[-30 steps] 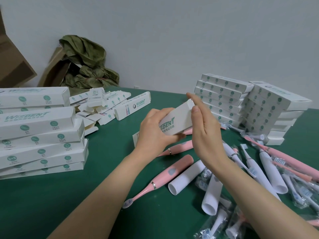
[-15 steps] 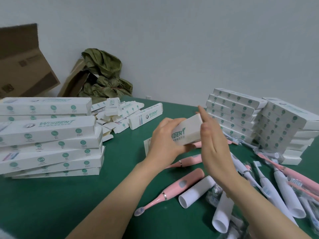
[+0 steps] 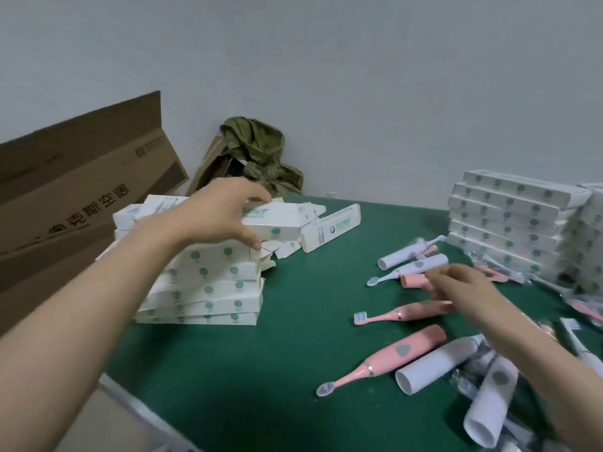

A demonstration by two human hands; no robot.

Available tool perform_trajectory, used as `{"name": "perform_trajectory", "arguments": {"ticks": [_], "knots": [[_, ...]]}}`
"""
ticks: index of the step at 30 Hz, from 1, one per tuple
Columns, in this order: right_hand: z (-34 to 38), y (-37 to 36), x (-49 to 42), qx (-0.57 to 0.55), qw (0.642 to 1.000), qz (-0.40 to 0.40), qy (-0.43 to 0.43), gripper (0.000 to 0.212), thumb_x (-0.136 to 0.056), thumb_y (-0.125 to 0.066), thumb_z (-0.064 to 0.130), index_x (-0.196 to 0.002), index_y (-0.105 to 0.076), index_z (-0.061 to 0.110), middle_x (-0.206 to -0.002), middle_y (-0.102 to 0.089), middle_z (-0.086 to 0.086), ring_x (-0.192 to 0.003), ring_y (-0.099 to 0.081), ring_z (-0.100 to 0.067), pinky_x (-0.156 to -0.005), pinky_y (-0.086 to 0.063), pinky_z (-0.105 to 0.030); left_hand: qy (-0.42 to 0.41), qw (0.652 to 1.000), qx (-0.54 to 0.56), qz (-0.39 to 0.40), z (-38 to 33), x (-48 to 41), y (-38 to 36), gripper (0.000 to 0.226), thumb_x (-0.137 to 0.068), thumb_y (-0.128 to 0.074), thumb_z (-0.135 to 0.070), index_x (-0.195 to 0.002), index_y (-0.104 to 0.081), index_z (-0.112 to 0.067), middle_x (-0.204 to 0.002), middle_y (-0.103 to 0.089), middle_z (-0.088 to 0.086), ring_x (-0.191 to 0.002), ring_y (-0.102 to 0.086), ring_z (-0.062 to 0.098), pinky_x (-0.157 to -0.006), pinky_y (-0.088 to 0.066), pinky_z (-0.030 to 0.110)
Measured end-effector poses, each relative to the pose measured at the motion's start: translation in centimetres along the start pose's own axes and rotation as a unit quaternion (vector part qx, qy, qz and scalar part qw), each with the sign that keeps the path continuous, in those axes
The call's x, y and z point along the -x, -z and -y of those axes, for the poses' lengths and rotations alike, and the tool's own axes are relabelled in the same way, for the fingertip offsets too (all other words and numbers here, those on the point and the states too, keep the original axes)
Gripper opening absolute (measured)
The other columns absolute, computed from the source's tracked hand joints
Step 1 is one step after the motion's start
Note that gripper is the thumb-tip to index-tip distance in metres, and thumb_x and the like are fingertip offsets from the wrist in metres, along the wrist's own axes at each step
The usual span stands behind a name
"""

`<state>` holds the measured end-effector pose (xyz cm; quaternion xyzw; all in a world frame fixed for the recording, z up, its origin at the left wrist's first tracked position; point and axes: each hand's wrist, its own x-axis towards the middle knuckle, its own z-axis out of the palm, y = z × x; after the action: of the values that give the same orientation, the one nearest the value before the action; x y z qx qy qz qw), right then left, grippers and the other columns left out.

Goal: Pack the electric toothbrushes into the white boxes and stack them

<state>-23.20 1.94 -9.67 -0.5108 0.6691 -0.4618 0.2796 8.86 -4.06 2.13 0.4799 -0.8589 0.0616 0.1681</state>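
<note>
At ten o'clock on the green desk (image 3: 293, 353), left grip (image 3: 222, 213) clasps a white box (image 3: 277, 223), fingers over its top, thumb on the near face. Box sits level atop the left stack (image 3: 212, 288); contact unclear. Right grip (image 3: 463, 285) at three o'clock: motion-blurred, fingers loosely extended, holding nothing, over a pink toothbrush (image 3: 404, 313) lying flat, bristles toward nine. Second stack (image 3: 509, 223) at two o'clock, well apart.

left grip (image 3: 225, 213) clasps a white box (image 3: 277, 223); right grip (image 3: 463, 288) hovers relaxed.
</note>
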Motion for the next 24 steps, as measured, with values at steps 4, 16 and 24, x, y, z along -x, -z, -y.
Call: {"name": "perform_trajectory", "arguments": {"ticks": [4, 16, 24], "knots": [[-0.8, -1.1, 0.5, 0.162, 0.984, 0.072, 0.031, 0.010, -0.090, -0.055, 0.019, -0.082, -0.060, 0.022, -0.083, -0.066, 0.005, -0.077, -0.057, -0.010, -0.063, -0.039, -0.019, 0.053, 0.996, 0.001, 0.065, 4.5, 1.5, 1.1, 0.063, -0.062, -0.086, -0.033, -0.119, -0.059, -0.028, -0.114, -0.056, -0.016, -0.095, -0.046, 0.002, -0.076, -0.033, 0.017], [-1.0, -1.3, 0.7, 0.215, 0.967, 0.090, 0.104, 0.012, -0.092, -0.053, 0.019, -0.084, -0.062, 0.024, -0.075, -0.061, 0.015, -0.066, -0.048, 0.005, -0.054, -0.033, -0.010, 0.091, 0.991, -0.076, 0.055, 4.1, 2.4, 0.2, 0.085, -0.065, -0.083, -0.041, -0.138, -0.044, -0.022, -0.137, -0.045, 0.002, -0.124, -0.035, 0.019, -0.100, -0.026, 0.030], [-1.5, -0.8, 0.5, 0.227, 0.965, 0.069, 0.115, 0.014, -0.092, -0.053, 0.018, -0.082, -0.061, 0.024, -0.078, -0.063, 0.014, -0.070, -0.052, 0.001, -0.059, -0.037, -0.007, -0.057, 0.993, 0.087, -0.048, -7.5, -2.0, -9.1, 0.050, -0.088, -0.057, -0.034, -0.135, -0.043, -0.024, -0.128, -0.049, -0.003, -0.119, -0.039, 0.016, -0.098, -0.033, 0.030]]}}
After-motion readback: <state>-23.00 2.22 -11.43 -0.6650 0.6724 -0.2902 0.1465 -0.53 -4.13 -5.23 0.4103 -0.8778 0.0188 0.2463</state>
